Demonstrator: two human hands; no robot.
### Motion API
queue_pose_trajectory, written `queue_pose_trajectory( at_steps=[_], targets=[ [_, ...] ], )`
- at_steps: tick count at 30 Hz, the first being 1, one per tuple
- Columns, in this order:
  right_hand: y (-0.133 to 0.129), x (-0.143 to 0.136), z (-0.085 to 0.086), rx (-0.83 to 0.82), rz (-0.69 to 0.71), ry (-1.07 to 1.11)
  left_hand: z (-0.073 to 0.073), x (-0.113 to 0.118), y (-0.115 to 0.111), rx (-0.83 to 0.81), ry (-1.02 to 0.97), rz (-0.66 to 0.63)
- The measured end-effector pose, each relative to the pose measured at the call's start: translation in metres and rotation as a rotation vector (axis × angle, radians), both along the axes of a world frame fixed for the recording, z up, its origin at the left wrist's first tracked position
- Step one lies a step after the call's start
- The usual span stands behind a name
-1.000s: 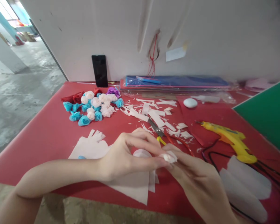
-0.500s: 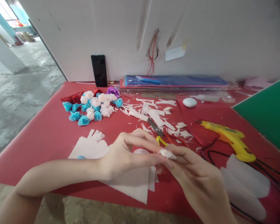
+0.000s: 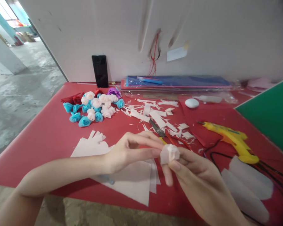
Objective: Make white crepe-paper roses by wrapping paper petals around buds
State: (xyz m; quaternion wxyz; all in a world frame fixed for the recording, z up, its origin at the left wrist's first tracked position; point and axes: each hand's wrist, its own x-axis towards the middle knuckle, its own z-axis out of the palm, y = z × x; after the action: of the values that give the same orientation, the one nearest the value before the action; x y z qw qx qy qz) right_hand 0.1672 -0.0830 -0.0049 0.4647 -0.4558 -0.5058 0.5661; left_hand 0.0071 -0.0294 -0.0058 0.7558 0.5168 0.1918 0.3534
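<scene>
A small white paper flower (image 3: 170, 153) is pinched between the thumb and fingers of my right hand (image 3: 193, 171), at the centre right. My left hand (image 3: 132, 150) touches the flower's left edge with its fingertips, thumb and forefinger close together. Beneath my hands lie white paper sheets (image 3: 132, 183). Scissors (image 3: 157, 128) rest just behind my fingers among white paper scraps (image 3: 158, 118). Several blue flowers (image 3: 85, 121), pale pink flowers (image 3: 96, 103), red ones and a purple one sit at the back left.
A yellow glue gun (image 3: 233, 138) with a black cable lies at the right, by translucent pieces (image 3: 252, 179). A phone (image 3: 100, 71) leans on the wall. Behind the scraps are a white egg-shaped object (image 3: 191, 103) and wrapped blue sheets (image 3: 188, 81). A green board (image 3: 271, 110) stands right.
The flower has turned and now shows more of its spread petals. My right hand has rotated around it, and my left fingers have shifted slightly. A blue object shows below my left wrist.
</scene>
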Motion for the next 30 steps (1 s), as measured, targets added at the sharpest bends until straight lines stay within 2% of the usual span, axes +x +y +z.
queue_pose_trajectory(
  at_steps=[8,16,21,30],
  targets=[
    [0.0026,-0.0034,-0.0010,-0.132,0.181,0.204,-0.0007,0.0014,0.0033,0.027,-0.043,-0.006],
    [0.0058,-0.0049,-0.0018,-0.222,0.266,0.269,-0.0025,0.0023,0.0036,0.026,-0.050,0.017],
    [0.0040,-0.0051,-0.0030,-0.302,0.270,0.338,-0.0041,0.0028,0.0011,0.032,-0.042,0.059],
    [0.0048,-0.0063,-0.0041,-0.321,0.223,0.340,-0.0047,0.0030,-0.0014,0.066,0.002,0.111]
  ],
)
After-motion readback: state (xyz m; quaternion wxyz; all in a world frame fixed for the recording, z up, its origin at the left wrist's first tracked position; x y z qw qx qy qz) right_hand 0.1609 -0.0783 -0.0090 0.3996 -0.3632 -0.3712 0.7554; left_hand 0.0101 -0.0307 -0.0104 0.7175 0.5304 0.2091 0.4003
